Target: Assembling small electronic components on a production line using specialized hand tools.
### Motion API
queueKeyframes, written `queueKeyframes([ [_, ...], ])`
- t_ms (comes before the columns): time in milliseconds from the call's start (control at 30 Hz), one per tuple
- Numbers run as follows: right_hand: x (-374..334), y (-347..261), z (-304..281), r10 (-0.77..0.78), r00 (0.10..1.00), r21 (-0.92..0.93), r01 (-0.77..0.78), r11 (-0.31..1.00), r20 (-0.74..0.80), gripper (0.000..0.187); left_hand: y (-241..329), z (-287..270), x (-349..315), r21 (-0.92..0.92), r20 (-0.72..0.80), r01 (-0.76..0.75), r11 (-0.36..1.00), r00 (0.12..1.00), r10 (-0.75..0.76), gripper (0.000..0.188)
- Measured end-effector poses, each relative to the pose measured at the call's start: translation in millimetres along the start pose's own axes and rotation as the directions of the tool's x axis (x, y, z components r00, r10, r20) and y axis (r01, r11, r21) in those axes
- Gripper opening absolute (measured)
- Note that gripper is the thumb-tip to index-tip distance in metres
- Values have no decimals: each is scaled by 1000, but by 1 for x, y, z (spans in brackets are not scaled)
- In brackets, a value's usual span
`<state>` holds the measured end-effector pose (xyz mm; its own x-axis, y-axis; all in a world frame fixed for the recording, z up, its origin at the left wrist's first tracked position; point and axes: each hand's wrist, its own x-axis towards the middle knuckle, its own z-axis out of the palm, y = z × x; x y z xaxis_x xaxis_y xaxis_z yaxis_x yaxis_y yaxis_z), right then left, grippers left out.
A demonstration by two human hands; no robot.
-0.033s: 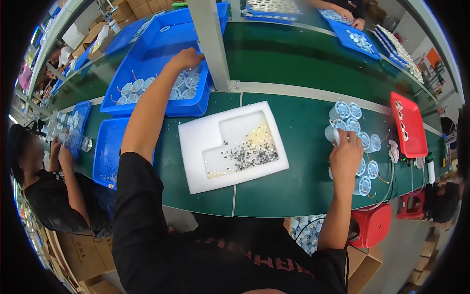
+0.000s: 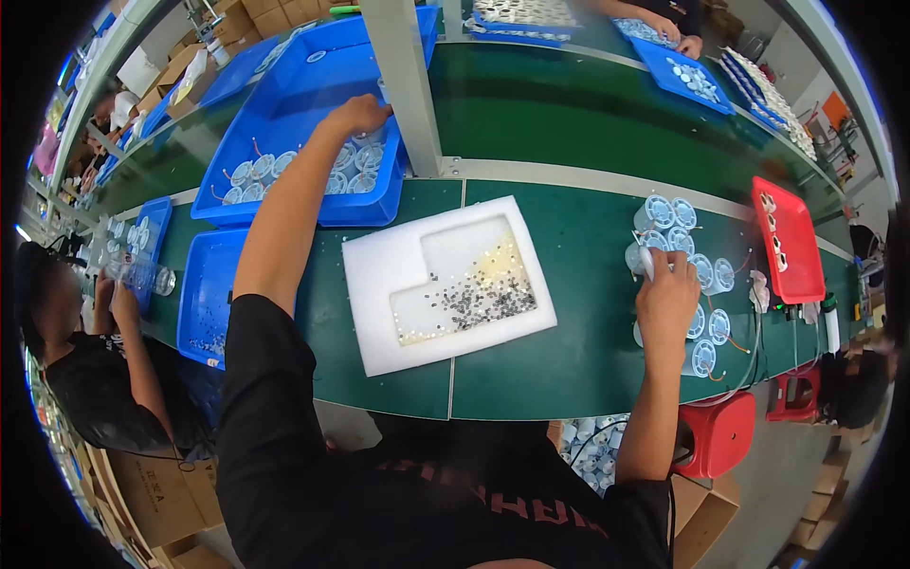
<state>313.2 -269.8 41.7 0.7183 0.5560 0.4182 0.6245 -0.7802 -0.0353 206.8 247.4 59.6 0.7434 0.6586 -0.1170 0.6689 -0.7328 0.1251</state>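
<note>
My left hand (image 2: pixel 358 116) reaches into the right end of a large blue bin (image 2: pixel 313 95). Its fingers are curled in beside the metal post, over pale-blue round plastic housings (image 2: pixel 353 171); whatever they grip is hidden. On the right of the green bench, my right hand (image 2: pixel 667 289) is closed on a pale-blue plastic housing (image 2: pixel 646 258) at the near left of a group of similar housings (image 2: pixel 681 213). Several of these have thin reddish wires. Between my arms lies a white foam tray (image 2: pixel 379 351) with small black and cream pieces scattered in its recess.
A metal post (image 2: pixel 408 95) rises beside my left hand. A smaller blue tray (image 2: pixel 204 284) lies left of my forearm, and a red tray (image 2: pixel 794 247) with white parts is at the far right. A co-worker (image 2: pixel 104 351) sits at left; a cable (image 2: pixel 756 351) hangs near the housings.
The whole view has shifted very slightly to the left. Both hands stay in the same places, and nothing has visibly been picked up or let go.
</note>
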Motion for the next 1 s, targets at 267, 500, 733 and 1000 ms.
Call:
queueKeyframes([
  [267, 11, -22, -25, 54, 998, 135, -56, 989, 23, 18, -35, -1, -5, -95, -183, -451, 888, 884, 430, 45],
  [500, 3, -104, -71, -7, 997, 841, -63, 538, 79, 26, 90, -33, -204, -570, -578, -619, 540, 770, 272, 47],
  [733, -7, -160, -54, -368, 912, 983, -164, 83, 183, 48, 90, 40, -282, -922, -153, -88, -378, 977, 145, 68],
  [1000, -29, -158, -40, -544, 808, 809, 153, 567, 228, 29, 49, 86, -277, -824, -159, -172, -540, 985, -71, 58],
])
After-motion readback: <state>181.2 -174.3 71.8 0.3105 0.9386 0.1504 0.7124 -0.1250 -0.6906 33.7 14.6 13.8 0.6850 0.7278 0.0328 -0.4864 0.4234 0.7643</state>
